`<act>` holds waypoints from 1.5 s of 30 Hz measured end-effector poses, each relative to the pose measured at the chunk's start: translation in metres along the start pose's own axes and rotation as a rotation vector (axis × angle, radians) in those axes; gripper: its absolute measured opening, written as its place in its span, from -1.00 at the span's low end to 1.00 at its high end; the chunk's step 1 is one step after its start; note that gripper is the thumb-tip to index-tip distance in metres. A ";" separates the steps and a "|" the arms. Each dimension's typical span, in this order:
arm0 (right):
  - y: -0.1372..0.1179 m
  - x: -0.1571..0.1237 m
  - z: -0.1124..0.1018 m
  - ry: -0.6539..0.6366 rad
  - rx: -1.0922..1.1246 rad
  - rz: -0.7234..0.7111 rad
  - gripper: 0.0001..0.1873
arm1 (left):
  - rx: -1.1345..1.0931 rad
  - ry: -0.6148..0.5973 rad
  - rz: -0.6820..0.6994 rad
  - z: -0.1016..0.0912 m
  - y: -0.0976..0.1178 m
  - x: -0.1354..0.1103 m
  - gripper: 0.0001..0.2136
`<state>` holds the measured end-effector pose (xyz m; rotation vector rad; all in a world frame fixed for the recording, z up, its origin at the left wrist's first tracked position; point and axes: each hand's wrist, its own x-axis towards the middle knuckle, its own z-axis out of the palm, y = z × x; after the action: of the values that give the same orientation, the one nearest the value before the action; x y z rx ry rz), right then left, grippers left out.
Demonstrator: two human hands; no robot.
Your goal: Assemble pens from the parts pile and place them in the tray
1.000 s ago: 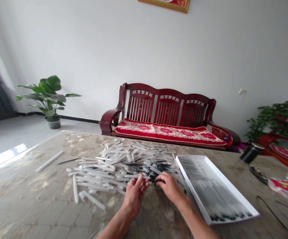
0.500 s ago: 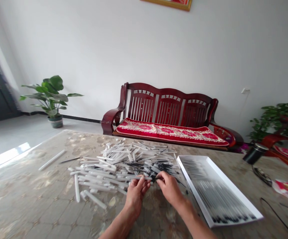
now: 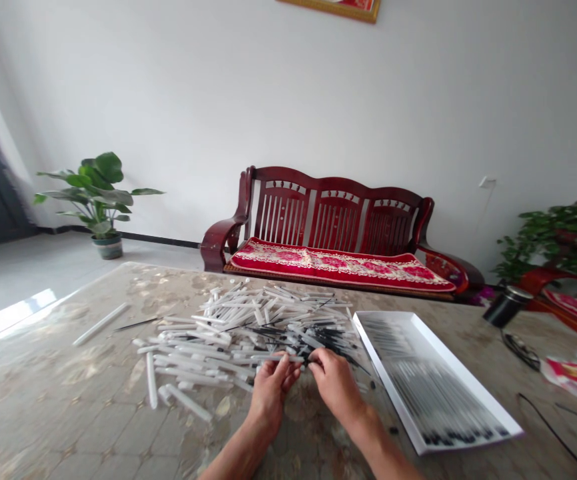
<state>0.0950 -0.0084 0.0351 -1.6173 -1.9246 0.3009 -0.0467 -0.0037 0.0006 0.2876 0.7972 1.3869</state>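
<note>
My left hand (image 3: 274, 381) pinches a thin whitish tube (image 3: 288, 359), which looks like a pen barrel and points to the right. Close by on the right, my right hand (image 3: 331, 375) has its fingers pressed together at the tube's end, around a small dark piece (image 3: 307, 360) that may be a cap. Just behind both hands lies a heap of white tubes (image 3: 238, 317), with slim black pieces (image 3: 326, 335) mixed in on its right side. To the right stands a shallow white box (image 3: 421, 445) holding rows of clear tubes with black ends.
On the patterned table (image 3: 93, 400) lie a single white tube (image 3: 100, 324) and a thin dark rod (image 3: 136, 324) at left. A black cup (image 3: 507, 305), a coiled cable (image 3: 521, 351) and a red-white packet (image 3: 568, 380) are at right. A wooden bench (image 3: 341, 213) stands behind.
My right hand has moved slightly left, bringing the small dark piece up to the tube's end. My left hand stays nearly still. The view has shifted slightly.
</note>
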 end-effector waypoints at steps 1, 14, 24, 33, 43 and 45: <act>0.000 0.000 0.000 0.001 -0.005 0.001 -0.83 | 0.005 -0.005 0.000 0.001 0.000 -0.001 -0.80; -0.004 0.003 0.003 0.076 0.217 -0.005 -0.84 | 0.046 -0.023 0.042 0.000 0.000 -0.001 -0.73; 0.004 0.001 0.014 0.059 0.343 0.076 -0.90 | 0.012 -0.045 0.005 0.002 0.003 -0.004 -0.67; -0.001 -0.006 0.019 0.034 0.169 0.080 -0.52 | 0.082 -0.032 0.033 0.001 0.002 -0.007 -0.60; 0.001 -0.007 0.015 -0.034 0.222 0.129 -0.52 | 0.103 -0.044 0.018 -0.002 -0.003 -0.004 -0.61; 0.000 -0.008 0.015 -0.039 0.249 0.110 -0.58 | 0.099 -0.026 0.030 -0.003 -0.002 -0.003 -0.61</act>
<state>0.0874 -0.0130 0.0210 -1.5618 -1.7500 0.5967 -0.0471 -0.0075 -0.0012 0.3952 0.8443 1.3714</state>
